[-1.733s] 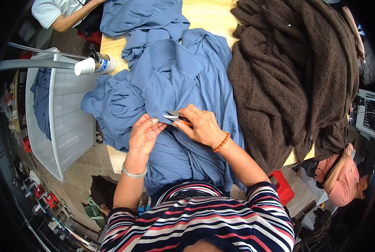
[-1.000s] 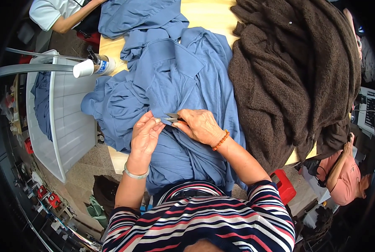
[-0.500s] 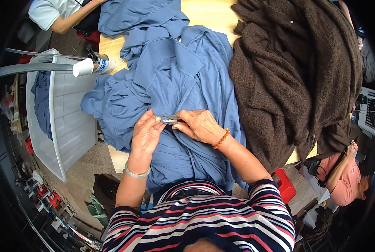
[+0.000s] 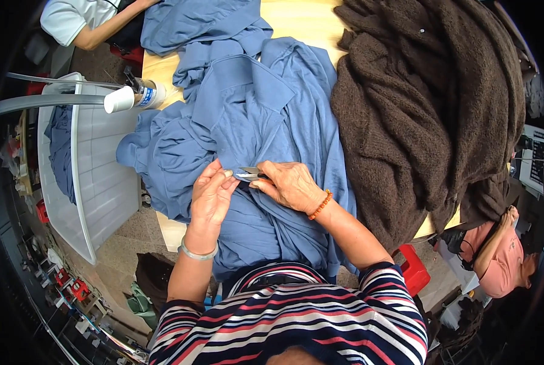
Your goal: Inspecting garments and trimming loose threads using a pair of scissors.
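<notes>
A blue knit garment [image 4: 238, 91] with a ribbed collar lies bunched over the table in front of me and hangs down toward my body. My left hand [image 4: 210, 196] is closed in a pinch on a bit of the garment, thumb against the fingertips; the exact spot is partly hidden. In my right hand [image 4: 291, 185] is a pair of small thread snips [image 4: 247, 173]. Their metal blades point left, parted, close to my left fingertips and just above the blue cloth.
A dark brown knit pile [image 4: 400, 134] covers the table's right side. At left stand a white bin [image 4: 108, 158] with dark blue cloth and a white cup [image 4: 119, 100] beside a bottle [image 4: 150, 94]. A red stool [image 4: 413, 267] is at lower right. Co-workers sit at upper left and right.
The snips' blades stand slightly wider apart than before. My left hand keeps its pinch in nearly the same place.
</notes>
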A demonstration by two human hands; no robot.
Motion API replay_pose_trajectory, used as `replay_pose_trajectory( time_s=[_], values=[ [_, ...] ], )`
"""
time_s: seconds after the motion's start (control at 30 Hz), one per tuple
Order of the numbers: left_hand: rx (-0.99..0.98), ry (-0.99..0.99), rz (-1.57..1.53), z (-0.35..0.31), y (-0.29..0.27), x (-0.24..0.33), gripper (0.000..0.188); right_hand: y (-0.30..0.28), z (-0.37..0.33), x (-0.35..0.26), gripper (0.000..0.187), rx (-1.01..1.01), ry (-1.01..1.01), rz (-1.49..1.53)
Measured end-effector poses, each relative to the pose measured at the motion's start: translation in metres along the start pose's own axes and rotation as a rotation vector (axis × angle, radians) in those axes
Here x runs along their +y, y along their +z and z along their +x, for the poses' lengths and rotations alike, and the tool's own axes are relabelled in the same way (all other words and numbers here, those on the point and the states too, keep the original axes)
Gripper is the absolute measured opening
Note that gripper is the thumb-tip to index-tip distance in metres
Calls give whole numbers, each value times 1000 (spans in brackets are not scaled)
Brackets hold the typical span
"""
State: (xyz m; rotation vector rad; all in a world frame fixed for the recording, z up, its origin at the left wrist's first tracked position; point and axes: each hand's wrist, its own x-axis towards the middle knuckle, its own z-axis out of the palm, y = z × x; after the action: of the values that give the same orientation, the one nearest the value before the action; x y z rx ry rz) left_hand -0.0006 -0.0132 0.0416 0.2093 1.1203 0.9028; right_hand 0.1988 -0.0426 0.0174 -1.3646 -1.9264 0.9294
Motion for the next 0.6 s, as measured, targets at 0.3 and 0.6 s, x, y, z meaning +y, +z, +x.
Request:
replay_pose_trajectory(
  time_s=[0.3,0.6],
  values=[
    [-36,1,-5,-4,7,1,30,1,-1,-5,30,20,-6,-20],
    [-108,37,-36,-1,-7,-7,29,2,0,-10,28,42,22,-31]
  ],
)
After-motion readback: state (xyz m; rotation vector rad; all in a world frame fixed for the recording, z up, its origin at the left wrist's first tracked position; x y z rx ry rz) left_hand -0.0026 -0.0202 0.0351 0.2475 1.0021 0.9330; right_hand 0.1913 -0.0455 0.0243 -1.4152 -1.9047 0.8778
